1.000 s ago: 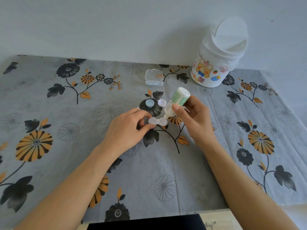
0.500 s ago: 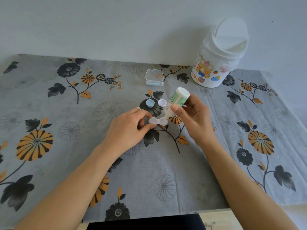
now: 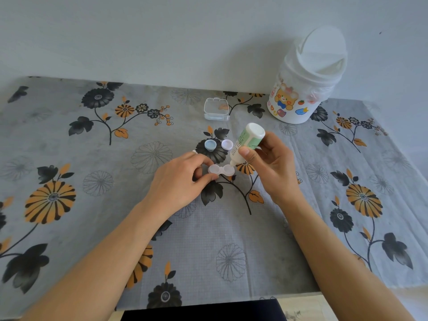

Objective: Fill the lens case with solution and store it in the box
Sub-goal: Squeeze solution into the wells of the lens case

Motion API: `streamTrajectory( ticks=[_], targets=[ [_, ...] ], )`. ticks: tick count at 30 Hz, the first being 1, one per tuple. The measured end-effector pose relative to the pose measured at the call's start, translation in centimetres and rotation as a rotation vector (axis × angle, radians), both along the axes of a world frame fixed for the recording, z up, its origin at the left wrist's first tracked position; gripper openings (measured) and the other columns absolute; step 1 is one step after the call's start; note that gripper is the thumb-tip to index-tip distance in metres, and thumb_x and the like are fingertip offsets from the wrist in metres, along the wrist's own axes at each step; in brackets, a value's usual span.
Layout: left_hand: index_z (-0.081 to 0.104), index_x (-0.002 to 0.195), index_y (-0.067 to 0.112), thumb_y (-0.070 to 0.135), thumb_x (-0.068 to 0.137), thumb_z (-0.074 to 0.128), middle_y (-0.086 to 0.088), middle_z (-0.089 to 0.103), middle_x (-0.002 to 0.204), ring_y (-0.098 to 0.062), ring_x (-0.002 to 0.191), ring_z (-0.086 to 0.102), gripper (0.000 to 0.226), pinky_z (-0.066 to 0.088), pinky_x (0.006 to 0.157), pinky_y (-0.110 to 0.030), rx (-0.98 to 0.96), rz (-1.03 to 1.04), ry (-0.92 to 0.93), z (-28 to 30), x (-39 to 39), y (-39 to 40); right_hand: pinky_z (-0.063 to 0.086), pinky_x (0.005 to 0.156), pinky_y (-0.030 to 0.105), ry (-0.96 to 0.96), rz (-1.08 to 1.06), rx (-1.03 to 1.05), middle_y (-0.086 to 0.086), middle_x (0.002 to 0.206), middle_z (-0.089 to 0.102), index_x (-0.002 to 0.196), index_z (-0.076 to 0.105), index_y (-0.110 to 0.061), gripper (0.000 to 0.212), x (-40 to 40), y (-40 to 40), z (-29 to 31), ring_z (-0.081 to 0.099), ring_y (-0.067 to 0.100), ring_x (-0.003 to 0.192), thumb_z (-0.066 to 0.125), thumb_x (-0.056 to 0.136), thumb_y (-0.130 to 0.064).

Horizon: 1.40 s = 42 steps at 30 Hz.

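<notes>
A clear two-well lens case [image 3: 221,170] lies on the flowered tablecloth at the table's middle. My left hand [image 3: 180,181] pinches its left well between thumb and fingers. My right hand [image 3: 271,165] grips a small white solution bottle [image 3: 247,142] with a green label, tipped upside down, its nozzle just above the case's right well. Two loose caps, one blue [image 3: 210,144] and one white [image 3: 227,144], lie just behind the case. A small clear box [image 3: 216,108] stands open further back.
A white swing-lid bin [image 3: 303,89] with cartoon stickers stands at the back right, against the wall. The tablecloth [image 3: 92,205] covers the table up to its front edge [image 3: 301,295] near me.
The bottle has shifted slightly, its nozzle staying over the right well. My left hand keeps its hold on the case.
</notes>
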<state>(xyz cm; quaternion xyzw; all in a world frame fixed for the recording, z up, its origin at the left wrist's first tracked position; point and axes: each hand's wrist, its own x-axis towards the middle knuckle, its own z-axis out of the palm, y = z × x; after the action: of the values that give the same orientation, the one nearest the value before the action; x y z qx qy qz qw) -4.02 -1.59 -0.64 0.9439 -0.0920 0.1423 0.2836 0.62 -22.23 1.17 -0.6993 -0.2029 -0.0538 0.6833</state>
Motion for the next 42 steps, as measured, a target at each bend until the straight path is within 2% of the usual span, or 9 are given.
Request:
streamTrajectory(
  ticks=[10, 19, 23, 25, 28, 31, 34, 39, 42],
  targets=[
    [0.068, 0.101, 0.03, 0.045, 0.086, 0.068, 0.011, 0.05, 0.068, -0.004, 0.06, 0.048, 0.022, 0.033, 0.051, -0.021, -0.01, -0.002, 0.004, 0.0, 0.0, 0.0, 0.055, 0.083, 0.021, 0.008, 0.005, 0.037, -0.011, 0.104, 0.075, 0.113, 0.065, -0.02, 0.028, 0.0, 0.0, 0.0, 0.072, 0.01, 0.101, 0.071, 0.09, -0.006],
    [0.068, 0.1, 0.03, 0.046, 0.086, 0.068, 0.012, 0.049, 0.067, -0.003, 0.058, 0.047, 0.022, 0.032, 0.05, -0.019, -0.006, 0.002, -0.003, 0.0, 0.0, 0.0, 0.056, 0.08, 0.02, 0.013, -0.005, 0.075, -0.01, 0.102, 0.076, 0.114, 0.066, -0.016, 0.025, 0.2, 0.0, -0.2, 0.072, 0.008, 0.097, 0.069, 0.092, -0.005],
    [0.068, 0.099, 0.03, 0.047, 0.086, 0.068, 0.011, 0.048, 0.067, -0.003, 0.058, 0.047, 0.022, 0.03, 0.05, -0.019, 0.001, 0.006, -0.004, 0.0, -0.1, 0.0, 0.056, 0.078, 0.018, 0.062, -0.028, 0.101, -0.009, 0.1, 0.077, 0.107, 0.07, -0.027, 0.02, 0.3, -0.1, -0.3, 0.073, 0.008, 0.096, 0.069, 0.093, -0.013],
    [0.068, 0.099, 0.03, 0.047, 0.086, 0.068, 0.011, 0.049, 0.067, -0.003, 0.059, 0.047, 0.021, 0.03, 0.05, -0.019, 0.002, 0.006, 0.0, 0.0, -0.1, 0.0, 0.056, 0.079, 0.021, 0.099, -0.043, 0.115, -0.006, 0.101, 0.077, 0.104, 0.072, -0.028, 0.015, 0.4, -0.2, -0.4, 0.073, 0.011, 0.097, 0.068, 0.094, -0.018],
    [0.067, 0.099, 0.032, 0.047, 0.086, 0.068, 0.01, 0.049, 0.068, -0.004, 0.059, 0.047, 0.02, 0.029, 0.05, -0.018, 0.001, 0.008, 0.004, 0.0, -0.1, -0.1, 0.059, 0.087, 0.031, 0.192, -0.068, 0.143, 0.002, 0.104, 0.077, 0.103, 0.075, -0.026, 0.011, 0.8, -0.3, -0.9, 0.073, 0.02, 0.102, 0.069, 0.094, -0.024],
    [0.067, 0.098, 0.032, 0.048, 0.086, 0.067, 0.01, 0.049, 0.067, -0.003, 0.059, 0.047, 0.02, 0.03, 0.05, -0.019, -0.005, 0.009, 0.009, 0.0, -0.1, -0.1, 0.058, 0.094, 0.041, 0.293, -0.068, 0.195, 0.003, 0.101, 0.078, 0.101, 0.075, -0.019, 0.015, 1.1, -0.3, -1.1, 0.073, 0.023, 0.1, 0.069, 0.091, -0.027],
    [0.067, 0.099, 0.032, 0.048, 0.086, 0.067, 0.01, 0.049, 0.067, -0.004, 0.059, 0.047, 0.021, 0.032, 0.051, -0.02, -0.006, 0.006, 0.011, -0.1, 0.0, 0.0, 0.057, 0.094, 0.039, 0.348, -0.055, 0.242, 0.004, 0.1, 0.077, 0.105, 0.072, -0.01, 0.024, 1.1, -0.1, -0.9, 0.072, 0.022, 0.1, 0.068, 0.09, -0.027],
    [0.067, 0.098, 0.032, 0.049, 0.085, 0.066, 0.011, 0.049, 0.068, -0.002, 0.059, 0.047, 0.022, 0.027, 0.049, -0.018, 0.004, 0.014, 0.005, -0.1, 0.0, 0.0, 0.058, 0.086, 0.029, 0.279, -0.029, 0.188, 0.0, 0.101, 0.078, 0.105, 0.072, -0.018, 0.012, 0.6, 1.1, -0.3, 0.073, 0.018, 0.1, 0.067, 0.095, -0.022],
    [0.067, 0.098, 0.034, 0.049, 0.085, 0.068, 0.012, 0.05, 0.068, 0.0, 0.06, 0.048, 0.02, 0.025, 0.049, -0.017, 0.001, 0.026, 0.006, -0.2, 0.0, 0.0, 0.058, 0.084, 0.028, 0.19, -0.055, 0.105, -0.002, 0.103, 0.077, 0.106, 0.071, -0.022, 0.013, 0.1, 1.7, -0.1, 0.073, 0.017, 0.1, 0.07, 0.093, -0.02]
  ],
)
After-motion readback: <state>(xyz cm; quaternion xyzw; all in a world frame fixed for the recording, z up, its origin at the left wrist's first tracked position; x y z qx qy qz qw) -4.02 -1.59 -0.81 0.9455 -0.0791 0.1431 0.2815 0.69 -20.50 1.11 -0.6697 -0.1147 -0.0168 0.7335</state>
